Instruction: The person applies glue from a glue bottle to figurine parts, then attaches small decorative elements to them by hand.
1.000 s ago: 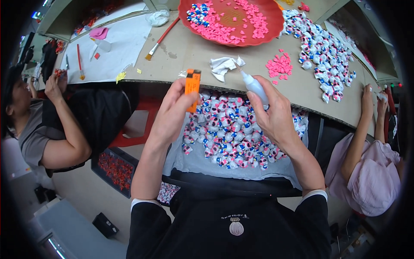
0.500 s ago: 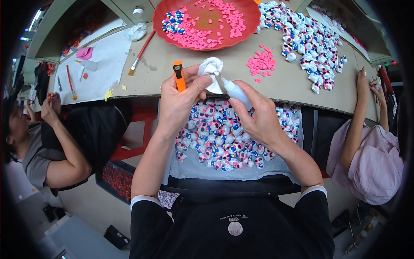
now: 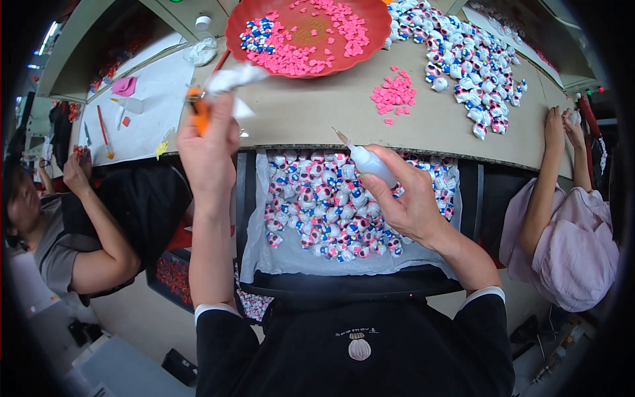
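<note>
Orange lighter (image 3: 200,119) and white tissue (image 3: 236,77) in grip of upraised left hand (image 3: 208,151), slanted bottle (image 3: 372,165) in right hand (image 3: 411,202).

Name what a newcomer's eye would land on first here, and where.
Probably the big red dish at the top, strewn with pink bits, then the heap of white, pink and blue figurines mid-picture. After that, likely the orange lighter in the left hand, left of centre, and the squeeze bottle in the right hand, right of centre.
</note>
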Demonstrator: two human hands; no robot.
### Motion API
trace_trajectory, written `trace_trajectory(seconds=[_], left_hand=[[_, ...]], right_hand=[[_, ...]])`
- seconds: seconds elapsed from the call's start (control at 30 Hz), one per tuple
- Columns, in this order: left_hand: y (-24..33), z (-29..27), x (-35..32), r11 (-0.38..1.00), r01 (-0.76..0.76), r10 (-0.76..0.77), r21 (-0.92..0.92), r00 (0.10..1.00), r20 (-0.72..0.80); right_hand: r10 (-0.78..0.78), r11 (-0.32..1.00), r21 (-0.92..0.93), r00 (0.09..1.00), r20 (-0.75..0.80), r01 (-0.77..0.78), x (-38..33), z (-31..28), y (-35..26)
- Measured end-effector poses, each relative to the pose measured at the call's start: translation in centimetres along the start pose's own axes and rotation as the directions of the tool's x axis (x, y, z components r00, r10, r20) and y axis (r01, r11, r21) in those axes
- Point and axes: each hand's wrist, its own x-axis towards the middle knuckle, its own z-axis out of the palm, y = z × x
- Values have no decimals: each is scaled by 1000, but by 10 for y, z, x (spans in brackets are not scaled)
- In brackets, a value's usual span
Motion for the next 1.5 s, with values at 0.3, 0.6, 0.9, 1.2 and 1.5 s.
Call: trace_trajectory(seconds=[0.3, 0.6, 0.9, 1.2, 1.5], left_hand=[[-21, 12, -12, 899, -120, 105, 421, 993, 61], [-15, -21, -87, 992, 116, -111, -54, 989, 95], [-2, -93, -191, 956, 268, -294, -120, 863, -412], [-13, -121, -260, 929, 246, -356, -275, 794, -494], [-22, -117, -256, 910, 301, -401, -284, 810, -427]], right_hand=[[20, 999, 47, 1000, -14, -20, -2, 0, 0], [101, 934, 325, 983, 152, -147, -19, 36, -13], [-179, 979, 184, 825, 536, 92, -37, 119, -63], [-315, 946, 136, 746, 586, 293, -54, 173, -72], [-311, 944, 90, 769, 558, 317, -54, 175, -70]])
